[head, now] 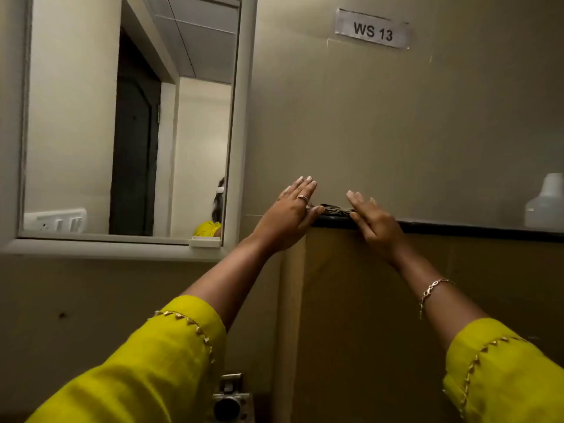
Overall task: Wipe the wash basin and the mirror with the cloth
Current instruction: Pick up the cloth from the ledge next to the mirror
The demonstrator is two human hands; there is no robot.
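A dark patterned cloth (332, 209) lies folded on a narrow black ledge (457, 228) on the wall, right of the mirror. My left hand (290, 215) is raised to the cloth's left end, fingers stretched up against the wall and thumb touching the cloth. At the cloth's right end, my right hand (377, 222) is also flat, with its thumb side against the fabric. Neither hand has closed around it. The white-framed mirror (128, 117) hangs at the upper left. The wash basin is out of view.
A white spray bottle (546, 203) stands on the ledge at the far right. A "WS 13" label (372, 30) is stuck high on the wall. A metal tap (230, 401) shows at the bottom edge between my yellow sleeves.
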